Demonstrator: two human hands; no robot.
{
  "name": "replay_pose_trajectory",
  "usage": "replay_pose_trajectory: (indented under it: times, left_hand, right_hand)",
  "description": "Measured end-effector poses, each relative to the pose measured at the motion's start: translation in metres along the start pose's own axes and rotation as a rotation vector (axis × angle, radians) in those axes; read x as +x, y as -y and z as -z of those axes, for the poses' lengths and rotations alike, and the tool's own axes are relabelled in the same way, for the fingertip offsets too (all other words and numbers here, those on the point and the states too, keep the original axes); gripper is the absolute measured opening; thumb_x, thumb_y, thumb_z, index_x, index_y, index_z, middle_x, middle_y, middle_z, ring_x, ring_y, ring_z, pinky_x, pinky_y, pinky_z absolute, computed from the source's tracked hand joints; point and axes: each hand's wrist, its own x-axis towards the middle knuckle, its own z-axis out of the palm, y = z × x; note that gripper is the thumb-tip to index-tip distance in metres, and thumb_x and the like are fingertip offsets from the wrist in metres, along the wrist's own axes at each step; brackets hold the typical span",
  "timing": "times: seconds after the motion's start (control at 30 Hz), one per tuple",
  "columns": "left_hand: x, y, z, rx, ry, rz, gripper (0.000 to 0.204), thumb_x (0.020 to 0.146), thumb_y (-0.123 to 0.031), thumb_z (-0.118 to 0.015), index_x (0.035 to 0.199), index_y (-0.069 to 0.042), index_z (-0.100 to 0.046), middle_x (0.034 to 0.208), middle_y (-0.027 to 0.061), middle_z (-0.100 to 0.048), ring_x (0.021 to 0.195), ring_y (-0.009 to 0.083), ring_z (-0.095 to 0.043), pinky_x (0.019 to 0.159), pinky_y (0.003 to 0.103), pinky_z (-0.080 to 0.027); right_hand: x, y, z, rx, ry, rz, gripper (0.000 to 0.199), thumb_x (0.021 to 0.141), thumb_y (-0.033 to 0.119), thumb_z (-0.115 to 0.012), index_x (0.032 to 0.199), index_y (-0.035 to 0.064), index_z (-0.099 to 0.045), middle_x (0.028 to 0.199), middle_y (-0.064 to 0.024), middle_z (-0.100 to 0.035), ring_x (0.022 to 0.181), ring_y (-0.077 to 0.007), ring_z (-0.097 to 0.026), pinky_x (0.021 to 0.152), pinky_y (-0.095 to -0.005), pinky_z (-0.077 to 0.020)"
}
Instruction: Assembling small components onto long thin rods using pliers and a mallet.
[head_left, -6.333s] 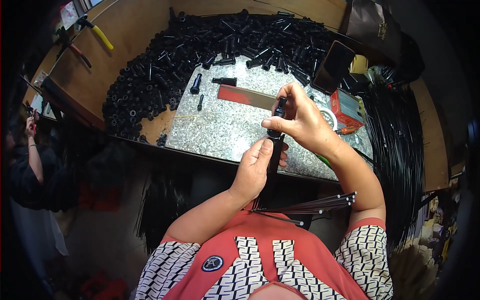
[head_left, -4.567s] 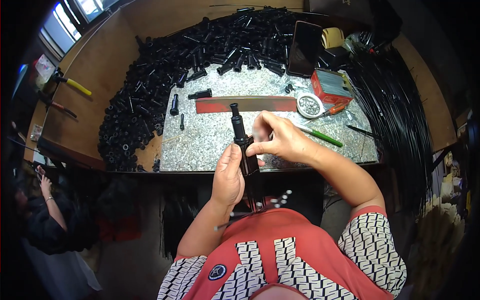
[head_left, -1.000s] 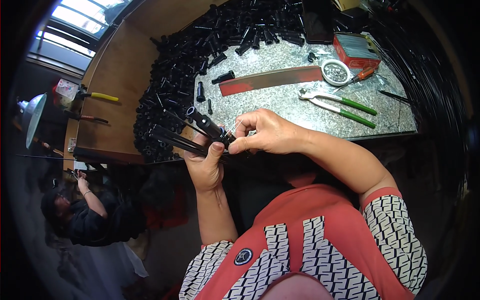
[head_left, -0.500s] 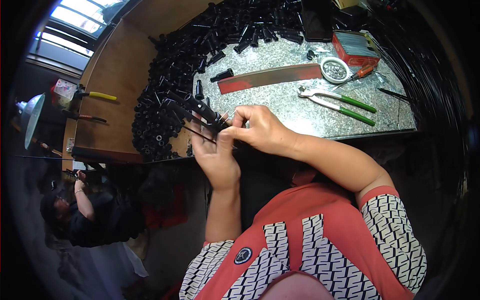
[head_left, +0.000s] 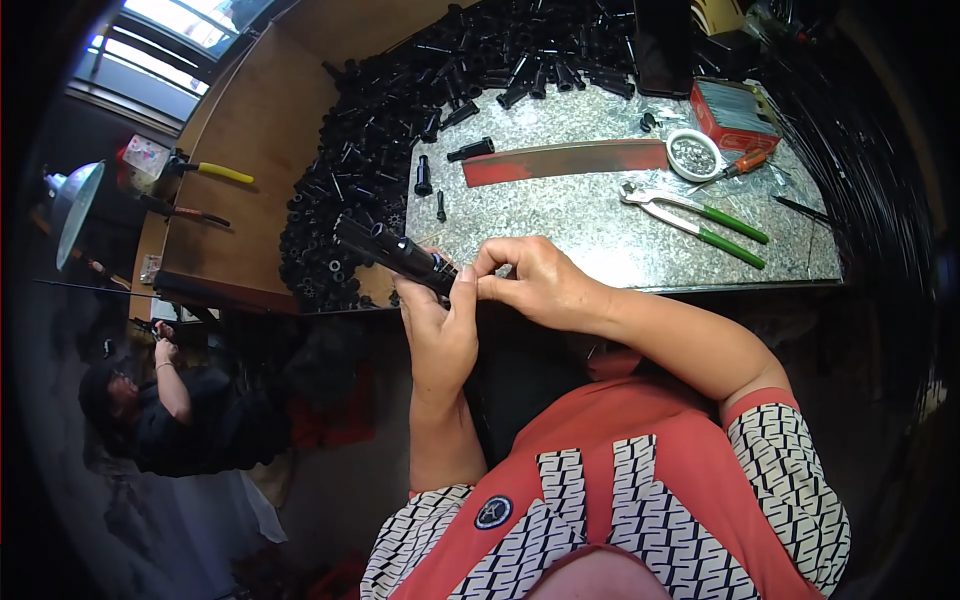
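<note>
My left hand (head_left: 440,335) grips a black tubular part (head_left: 392,250) that points up and to the left, over the near edge of the speckled stone work plate (head_left: 600,225). My right hand (head_left: 535,285) reaches across from the right and pinches at the near end of the same part, fingertips touching my left thumb. What sits between those fingertips is too small to make out. A big heap of similar black tubes (head_left: 400,120) lies just beyond, along the left and back of the plate.
A long red strip (head_left: 565,160), green-handled pliers (head_left: 700,220), a small round dish of metal bits (head_left: 693,155), a red box (head_left: 735,105) and an orange-handled screwdriver (head_left: 745,163) lie on the plate. Another person (head_left: 170,420) sits low at the left. A lamp (head_left: 70,205) stands far left.
Both hands shifted from the plate's middle to its left front edge. The black part has swung from upright to pointing left, and in the last second its thin rods are gone from view.
</note>
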Motion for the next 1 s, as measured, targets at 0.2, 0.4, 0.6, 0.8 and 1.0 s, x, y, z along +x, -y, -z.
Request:
replay_pose_trajectory:
  times: [0.2,0.4,0.6,0.8,1.0]
  left_hand:
    - [0.001,-0.005,0.0,0.001,0.038,0.011,0.026,0.086,-0.003,-0.06,0.107,0.003,-0.045,0.091,0.0064,-0.051,0.083,0.0136,-0.05,0.076,0.029,-0.043]
    - [-0.002,-0.002,0.0,-0.101,0.035,0.03,0.023,0.085,0.0,-0.06,0.103,0.0,-0.047,0.09,0.0054,-0.051,0.08,0.0115,-0.05,0.074,0.027,-0.043]
    - [-0.007,-0.003,-0.002,-0.142,0.038,0.013,0.02,0.084,0.001,-0.059,0.101,0.0,-0.047,0.09,0.0061,-0.052,0.081,0.0114,-0.05,0.073,0.026,-0.042]
    - [-0.006,-0.002,-0.006,-0.002,0.03,-0.183,0.02,0.084,0.001,-0.057,0.101,0.002,-0.046,0.096,0.0116,-0.053,0.083,0.0148,-0.052,0.076,0.03,-0.043]
    - [-0.004,-0.01,-0.016,-0.113,0.039,-0.157,0.024,0.084,0.001,-0.062,0.102,0.002,-0.047,0.104,0.0129,-0.054,0.085,0.0141,-0.054,0.077,0.029,-0.045]
  right_hand:
    - [0.003,0.001,0.008,0.169,0.078,-0.161,0.016,0.081,0.014,-0.07,0.081,0.0007,-0.061,0.072,-0.004,-0.061,0.068,-0.0089,-0.055,0.061,-0.0252,-0.0437]
    - [0.005,0.001,0.016,0.314,0.192,-0.292,0.015,0.083,0.012,-0.071,0.083,0.0032,-0.059,0.076,0.0011,-0.059,0.069,-0.0038,-0.051,0.06,-0.0202,-0.0411]
    - [0.008,-0.003,0.016,0.355,0.268,-0.314,0.016,0.082,0.009,-0.072,0.085,0.0024,-0.058,0.079,0.0004,-0.059,0.072,-0.0045,-0.054,0.065,-0.0195,-0.0439]
    - [0.006,-0.008,0.015,0.363,0.239,-0.274,0.023,0.077,0.014,-0.076,0.084,0.0011,-0.058,0.076,-0.0035,-0.061,0.07,-0.0086,-0.057,0.063,-0.0231,-0.0461]
    - [-0.014,0.014,0.04,0.148,0.116,-0.181,0.03,0.078,0.013,-0.075,0.097,-0.0003,-0.056,0.087,-0.0068,-0.062,0.083,-0.0123,-0.062,0.072,-0.0252,-0.0506]
